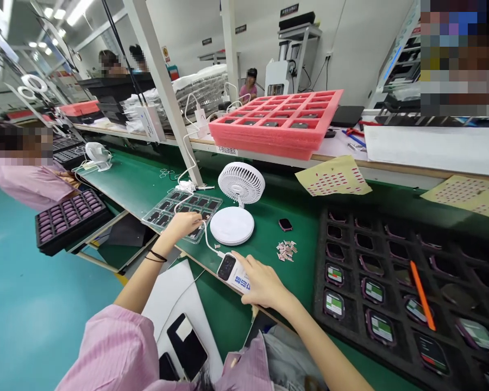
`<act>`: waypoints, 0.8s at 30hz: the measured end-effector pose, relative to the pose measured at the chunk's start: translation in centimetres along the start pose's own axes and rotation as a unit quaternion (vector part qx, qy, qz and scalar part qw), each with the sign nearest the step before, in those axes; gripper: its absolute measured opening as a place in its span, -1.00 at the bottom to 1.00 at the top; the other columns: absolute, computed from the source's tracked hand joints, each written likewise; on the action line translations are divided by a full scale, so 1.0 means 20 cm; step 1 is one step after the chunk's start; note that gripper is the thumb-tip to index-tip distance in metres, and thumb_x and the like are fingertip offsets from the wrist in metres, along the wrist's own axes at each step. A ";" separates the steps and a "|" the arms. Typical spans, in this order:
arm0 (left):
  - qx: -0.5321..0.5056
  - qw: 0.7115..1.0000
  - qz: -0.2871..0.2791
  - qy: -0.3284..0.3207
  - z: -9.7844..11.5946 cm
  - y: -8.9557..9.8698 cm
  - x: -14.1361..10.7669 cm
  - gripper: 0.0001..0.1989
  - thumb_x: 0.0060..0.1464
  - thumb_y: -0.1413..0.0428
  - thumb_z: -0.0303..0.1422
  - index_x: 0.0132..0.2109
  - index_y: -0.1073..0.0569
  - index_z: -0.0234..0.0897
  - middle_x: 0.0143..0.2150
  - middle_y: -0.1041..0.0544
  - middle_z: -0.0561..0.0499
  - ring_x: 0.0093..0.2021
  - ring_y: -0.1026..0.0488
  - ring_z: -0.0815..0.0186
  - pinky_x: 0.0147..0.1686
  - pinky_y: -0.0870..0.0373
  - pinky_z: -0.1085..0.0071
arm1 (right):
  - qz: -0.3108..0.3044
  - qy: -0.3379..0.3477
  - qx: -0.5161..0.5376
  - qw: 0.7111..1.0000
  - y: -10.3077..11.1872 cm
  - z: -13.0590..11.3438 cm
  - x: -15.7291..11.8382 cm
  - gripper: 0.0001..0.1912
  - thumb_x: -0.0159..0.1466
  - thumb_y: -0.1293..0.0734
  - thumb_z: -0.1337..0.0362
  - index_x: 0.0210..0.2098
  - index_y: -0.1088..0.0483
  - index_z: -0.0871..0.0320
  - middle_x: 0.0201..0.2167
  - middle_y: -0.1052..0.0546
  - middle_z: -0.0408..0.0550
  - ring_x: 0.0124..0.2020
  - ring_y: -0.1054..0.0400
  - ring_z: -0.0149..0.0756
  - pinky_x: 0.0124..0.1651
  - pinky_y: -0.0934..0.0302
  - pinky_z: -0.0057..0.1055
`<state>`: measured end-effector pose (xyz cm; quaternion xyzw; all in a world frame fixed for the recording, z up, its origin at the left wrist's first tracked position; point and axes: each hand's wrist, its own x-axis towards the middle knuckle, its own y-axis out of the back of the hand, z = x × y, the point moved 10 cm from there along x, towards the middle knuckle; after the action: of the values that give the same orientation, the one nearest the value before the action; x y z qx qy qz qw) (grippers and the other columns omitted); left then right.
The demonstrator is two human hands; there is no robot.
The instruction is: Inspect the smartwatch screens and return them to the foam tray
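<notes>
On green matting [146, 184], right grip [261, 282] holds a blue-lettered white device [233, 273]; left grip [182, 224] curls over a tray [163, 217].

pink striped smock [106, 347], thin black bracelet [156, 256] on left wrist [165, 243]

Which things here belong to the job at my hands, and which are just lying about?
Job:
left hand on clear plastic tray
right hand on white screened device
its white cable

Lying about:
white desk fan
pink foam tray
black tray of watch-like units
orange stick
</notes>
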<state>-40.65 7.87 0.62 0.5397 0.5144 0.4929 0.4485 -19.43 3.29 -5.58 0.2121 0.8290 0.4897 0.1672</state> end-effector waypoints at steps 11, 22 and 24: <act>-0.067 0.998 -0.005 -0.005 -0.03 -0.09 -0.01 -0.84 0.10 -0.03 -0.43 -0.19 -0.47 -0.28 -0.14 -0.51 -0.14 -0.11 -0.45 0.18 -0.15 -0.35 0.35 | 0.068 0.011 -0.004 0.998 0.00 0.05 0.03 -0.12 0.00 -0.35 0.32 0.30 -0.03 0.17 -0.04 -0.40 0.09 -0.03 -0.23 -0.02 -0.03 -0.13 -0.17; -0.198 0.939 -0.063 -0.274 0.82 -0.01 -0.31 -0.39 -0.10 -0.29 -0.21 0.08 -0.31 -0.30 0.00 -0.47 -0.21 0.00 -0.42 0.04 -0.01 -0.30 0.19 | 0.196 0.001 0.040 0.980 0.03 0.09 -0.05 -0.27 0.01 -0.33 0.38 0.19 -0.16 0.19 -0.03 -0.44 0.11 -0.04 -0.30 -0.04 -0.05 -0.17 -0.17; -0.193 0.943 -0.062 -0.264 0.83 -0.05 -0.30 -0.39 -0.15 -0.31 -0.22 0.04 -0.32 -0.32 -0.05 -0.48 -0.20 -0.04 -0.43 0.05 -0.03 -0.32 0.19 | 0.240 0.043 0.027 0.969 0.06 0.04 -0.09 -0.37 0.03 -0.32 0.39 0.12 -0.21 0.21 -0.05 -0.45 0.11 -0.05 -0.31 -0.06 -0.05 -0.18 -0.19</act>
<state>-24.18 2.26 -2.73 0.5207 0.3048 0.3935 0.6937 -17.27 3.45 -4.69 0.3883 0.7731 0.5015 0.0035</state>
